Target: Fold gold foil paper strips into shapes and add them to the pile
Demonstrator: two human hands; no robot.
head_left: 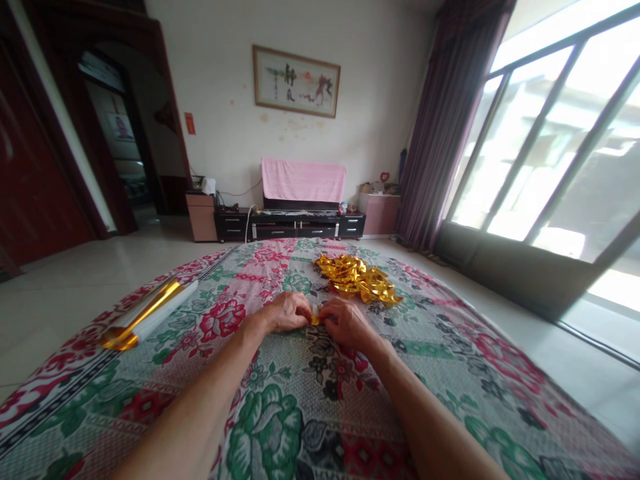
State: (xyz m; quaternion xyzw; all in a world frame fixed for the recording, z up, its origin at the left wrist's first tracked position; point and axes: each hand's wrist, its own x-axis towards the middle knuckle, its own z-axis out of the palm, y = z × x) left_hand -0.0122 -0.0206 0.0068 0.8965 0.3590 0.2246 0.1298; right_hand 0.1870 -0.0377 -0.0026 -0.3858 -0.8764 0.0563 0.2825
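Note:
Between my two hands is a small piece of gold foil paper [315, 316], gold with a pale part at its top. My left hand [287, 311] pinches its left side, fingers curled. On the other side my right hand [345, 322] grips it with bent fingers. Both hands rest low over the flowered cloth [270, 427]. Just beyond my right hand lies a pile of folded gold foil pieces [355, 277]. The fingers cover much of the small piece, so its exact shape is hidden.
A loosely rolled stack of gold foil sheets [150, 313] with pale backs lies at the left of the cloth. Farther off stands a low black cabinet [280, 227] with a pink cloth [304, 179] above it. A large window [550, 133] is at the right.

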